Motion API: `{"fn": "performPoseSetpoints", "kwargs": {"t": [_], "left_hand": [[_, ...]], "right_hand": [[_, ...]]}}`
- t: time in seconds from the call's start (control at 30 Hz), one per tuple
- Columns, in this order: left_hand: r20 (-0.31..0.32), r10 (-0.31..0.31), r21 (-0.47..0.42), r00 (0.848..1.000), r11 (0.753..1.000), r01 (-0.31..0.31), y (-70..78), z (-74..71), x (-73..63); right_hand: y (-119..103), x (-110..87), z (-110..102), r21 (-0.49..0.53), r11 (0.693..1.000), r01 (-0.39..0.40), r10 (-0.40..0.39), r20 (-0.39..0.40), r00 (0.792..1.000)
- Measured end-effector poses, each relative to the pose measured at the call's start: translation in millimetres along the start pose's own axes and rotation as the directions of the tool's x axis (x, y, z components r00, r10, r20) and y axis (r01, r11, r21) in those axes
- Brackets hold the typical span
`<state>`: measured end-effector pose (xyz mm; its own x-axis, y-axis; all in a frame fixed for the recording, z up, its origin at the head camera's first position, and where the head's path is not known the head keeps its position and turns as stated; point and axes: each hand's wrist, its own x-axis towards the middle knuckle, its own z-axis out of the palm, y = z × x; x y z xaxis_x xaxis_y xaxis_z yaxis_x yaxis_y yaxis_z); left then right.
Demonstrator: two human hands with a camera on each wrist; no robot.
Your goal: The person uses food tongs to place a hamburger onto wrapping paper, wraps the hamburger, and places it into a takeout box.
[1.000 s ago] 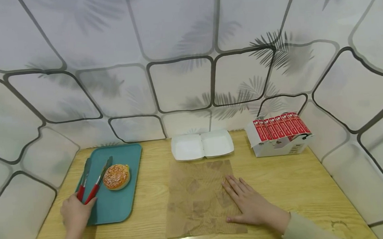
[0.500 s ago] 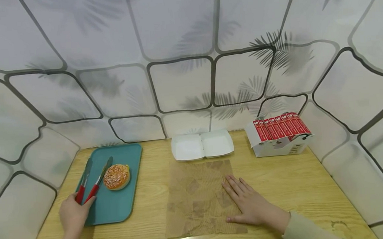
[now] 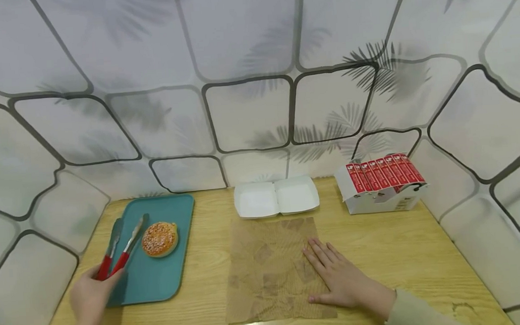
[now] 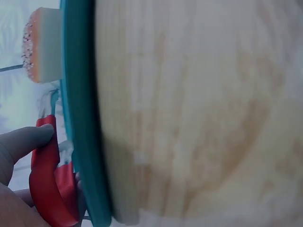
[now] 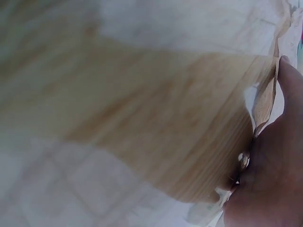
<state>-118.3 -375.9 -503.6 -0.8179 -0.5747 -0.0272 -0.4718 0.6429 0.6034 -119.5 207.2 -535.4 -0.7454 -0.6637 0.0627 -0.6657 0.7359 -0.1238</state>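
In the head view my left hand [image 3: 90,293] grips the red handles of a pair of metal tongs [image 3: 122,258] over the left side of a teal tray [image 3: 153,288]. The tongs' two arms are spread apart, their tips to the left of a bun [image 3: 159,239] topped with white bits. From the left wrist view, thumb and fingers close around the red handle [image 4: 46,179], just above the tray edge. My right hand [image 3: 338,277] lies flat, fingers straight, on the right part of a brown paper sheet [image 3: 266,271].
Behind the paper lies an opened white takeaway box [image 3: 258,201]. A white carton [image 3: 378,202] filled with several red packets stands at the back right. Patterned cloth walls [image 3: 248,116] enclose the wooden table [image 3: 381,239] at the back and sides.
My left hand has drawn back slightly toward the lower left with the tongs, whose tips now sit farther from the bun. The right hand stays on the paper.
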Motion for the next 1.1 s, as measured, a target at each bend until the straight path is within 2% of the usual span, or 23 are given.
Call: {"fn": "performPoseSetpoints", "kwargs": {"t": [0.07,0.27,0.47,0.57,0.8,0.93,1.1], "left_hand": [[0.006,-0.006,-0.009,1.0,1.0,0.006,0.3,-2.9,-1.0],[-0.004,0.005,-0.014,1.0,1.0,-0.005,3.5,-11.9,-8.8],[0.039,-0.065,-0.071,0.997,0.995,0.067,8.8,-23.0,-20.1],[0.048,-0.082,-0.074,0.995,0.994,0.085,11.7,-28.3,-25.7],[0.111,-0.117,-0.059,0.987,0.991,0.124,16.3,-37.9,-40.6],[0.115,-0.091,-0.013,0.989,0.996,0.093,16.9,-40.2,-46.6],[0.093,-0.018,0.034,0.995,0.999,0.015,22.5,-43.6,-54.1]], "right_hand": [[1,-0.5,2,0.012,1.0,0.004,-0.004,-0.012,1.0],[1,-1.8,7,-0.042,0.999,0.011,-0.013,-0.046,0.999],[-1,-0.3,1,-0.028,1.0,0.008,-0.009,-0.015,1.0],[-3,0.6,-3,-0.024,1.0,0.006,-0.005,0.016,1.0],[-3,-1.5,0,-0.032,0.999,0.026,-0.026,0.003,1.0],[-5,1.2,-4,-0.03,1.0,0.009,-0.007,0.071,0.997],[-6,3.9,-9,-0.031,1.0,0.001,0.003,0.125,0.992]]}}
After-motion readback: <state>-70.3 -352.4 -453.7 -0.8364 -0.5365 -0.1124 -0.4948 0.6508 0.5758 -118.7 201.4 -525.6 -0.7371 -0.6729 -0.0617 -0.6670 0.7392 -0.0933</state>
